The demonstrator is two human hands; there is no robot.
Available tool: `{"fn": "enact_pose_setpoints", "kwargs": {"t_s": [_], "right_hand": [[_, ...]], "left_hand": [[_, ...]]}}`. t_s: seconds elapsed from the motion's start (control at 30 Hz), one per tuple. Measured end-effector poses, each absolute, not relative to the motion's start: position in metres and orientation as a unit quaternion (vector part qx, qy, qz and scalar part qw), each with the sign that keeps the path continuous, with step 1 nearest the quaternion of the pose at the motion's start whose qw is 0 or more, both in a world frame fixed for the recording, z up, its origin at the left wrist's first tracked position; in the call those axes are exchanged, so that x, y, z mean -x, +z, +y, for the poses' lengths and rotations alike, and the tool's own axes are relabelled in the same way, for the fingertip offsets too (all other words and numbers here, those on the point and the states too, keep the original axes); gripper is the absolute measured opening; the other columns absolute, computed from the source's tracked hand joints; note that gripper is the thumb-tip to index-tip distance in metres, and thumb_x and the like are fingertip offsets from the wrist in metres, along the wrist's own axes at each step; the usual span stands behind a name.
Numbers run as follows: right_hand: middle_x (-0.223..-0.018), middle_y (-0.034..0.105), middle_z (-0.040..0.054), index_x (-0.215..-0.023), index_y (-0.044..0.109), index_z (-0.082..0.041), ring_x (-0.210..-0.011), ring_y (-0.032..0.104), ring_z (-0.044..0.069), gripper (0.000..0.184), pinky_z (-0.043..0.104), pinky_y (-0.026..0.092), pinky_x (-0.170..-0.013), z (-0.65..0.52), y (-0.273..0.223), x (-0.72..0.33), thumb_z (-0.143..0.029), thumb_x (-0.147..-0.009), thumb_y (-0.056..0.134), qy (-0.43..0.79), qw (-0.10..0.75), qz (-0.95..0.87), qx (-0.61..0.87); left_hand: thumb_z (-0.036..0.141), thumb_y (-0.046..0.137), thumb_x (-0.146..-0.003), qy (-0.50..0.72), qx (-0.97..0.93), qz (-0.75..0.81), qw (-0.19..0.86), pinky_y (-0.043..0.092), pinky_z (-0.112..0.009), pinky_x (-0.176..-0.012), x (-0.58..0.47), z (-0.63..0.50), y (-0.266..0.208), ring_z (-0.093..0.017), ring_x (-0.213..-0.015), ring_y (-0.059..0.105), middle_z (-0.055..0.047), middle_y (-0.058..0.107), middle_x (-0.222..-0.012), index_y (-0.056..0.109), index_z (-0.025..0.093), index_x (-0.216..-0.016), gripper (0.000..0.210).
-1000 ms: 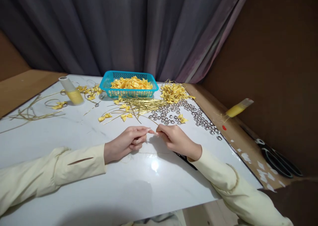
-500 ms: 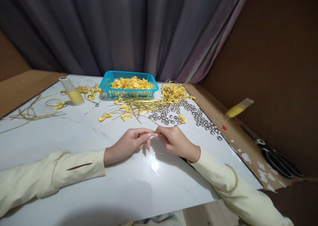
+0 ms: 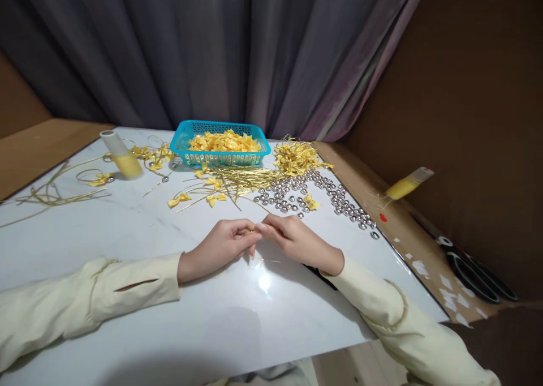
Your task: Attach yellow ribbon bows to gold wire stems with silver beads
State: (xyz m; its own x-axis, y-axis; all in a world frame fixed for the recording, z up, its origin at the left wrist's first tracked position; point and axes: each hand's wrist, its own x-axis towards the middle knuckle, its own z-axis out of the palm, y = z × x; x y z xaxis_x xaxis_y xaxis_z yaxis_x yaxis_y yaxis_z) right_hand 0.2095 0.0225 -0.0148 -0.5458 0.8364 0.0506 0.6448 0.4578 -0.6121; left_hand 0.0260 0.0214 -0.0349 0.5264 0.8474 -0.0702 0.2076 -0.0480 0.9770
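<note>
My left hand [image 3: 224, 241] is closed in a pinch, its thumb and forefinger pressed on a thin gold cord that shows only in a small glint at the fingertips. My right hand [image 3: 294, 236] meets it, thumb and bent forefinger also pinched on the cord. One strand [image 3: 263, 207] rises from behind the right forefinger toward the silver beads [image 3: 282, 196]. A thin loose end [image 3: 271, 261] pokes out below the fingers, over the white tabletop [image 3: 190, 329]. Most of the cord is hidden by the fingers.
Behind the hands lie yellow bows [image 3: 216, 199], a bundle of gold cords [image 3: 250, 178] and a blue basket [image 3: 180, 140] of bows. Finished-looking bow loops [image 3: 297, 157] are heaped at right. Thread spools stand left [image 3: 127, 162] and lie right [image 3: 409, 184]; scissors [image 3: 475, 275] rest beyond the edge.
The fingertips have shifted slightly: my right thumb now lies higher, over the left forefinger's tip, and the left thumb has drawn back a little. Everything on the table stays put.
</note>
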Motion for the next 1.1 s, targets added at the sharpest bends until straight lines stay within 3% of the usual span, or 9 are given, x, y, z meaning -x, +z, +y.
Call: {"fn": "enact_pose_setpoints", "kwargs": {"t_s": [0.2,0.37,0.6,0.77,0.97,1.1], "right_hand": [[-0.048,0.033,-0.0078,-0.099,0.064,-0.011,-0.044,0.026,0.007,0.045,0.021,0.019,-0.043,0.024,-0.006,-0.214,-0.051,-0.087,0.047,0.48,0.15,-0.751,0.429],[-0.045,0.031,-0.0087,-0.084,0.066,-0.01,-0.043,0.023,0.006,0.036,0.021,0.018,-0.044,0.026,-0.012,-0.215,-0.045,-0.082,0.057,0.444,0.177,-0.758,0.444],[-0.05,0.04,-0.0058,-0.068,0.059,-0.013,-0.048,0.031,0.007,0.023,0.021,0.023,-0.047,0.027,-0.014,-0.216,-0.029,-0.083,0.055,0.393,0.182,-0.789,0.436],[-0.049,0.038,-0.006,-0.071,0.062,-0.012,-0.047,0.031,0.007,0.022,0.02,0.024,-0.047,0.026,-0.008,-0.217,-0.024,-0.084,0.052,0.357,0.168,-0.8,0.453],[-0.045,0.033,-0.0078,-0.104,0.067,-0.008,-0.044,0.025,0.007,0.03,0.021,0.021,-0.045,0.027,-0.004,-0.218,-0.023,-0.087,0.047,0.382,0.134,-0.783,0.473],[-0.05,0.034,-0.0058,-0.095,0.07,-0.01,-0.048,0.025,0.007,0.029,0.021,0.021,-0.046,0.027,-0.003,-0.218,-0.024,-0.087,0.046,0.388,0.126,-0.79,0.458]], "left_hand": [[0.037,0.056,-0.083,0.301,-0.627,0.387,0.606,0.021,-0.019,-0.038,-0.027,0.024,-0.034,-0.005,-0.04,0.031,0.002,0.056,-0.056,0.061,0.013,-0.08,0.024],[0.035,0.053,-0.084,0.293,-0.642,0.39,0.591,0.023,-0.019,-0.04,-0.026,0.023,-0.034,-0.006,-0.042,0.033,0.001,0.056,-0.058,0.061,0.012,-0.081,0.025],[0.034,0.05,-0.086,0.289,-0.67,0.39,0.562,0.028,-0.02,-0.044,-0.027,0.023,-0.036,-0.008,-0.047,0.038,0.0,0.058,-0.061,0.06,0.013,-0.084,0.024],[0.033,0.05,-0.087,0.286,-0.675,0.407,0.545,0.029,-0.021,-0.046,-0.026,0.023,-0.034,-0.007,-0.048,0.037,0.0,0.059,-0.063,0.06,0.013,-0.079,0.023],[0.034,0.049,-0.087,0.282,-0.681,0.394,0.549,0.03,-0.021,-0.046,-0.025,0.022,-0.031,-0.007,-0.048,0.036,0.002,0.056,-0.06,0.06,0.013,-0.077,0.026],[0.034,0.048,-0.087,0.28,-0.673,0.381,0.568,0.028,-0.02,-0.044,-0.025,0.022,-0.033,-0.007,-0.047,0.035,0.001,0.057,-0.062,0.059,0.013,-0.078,0.025]]}}
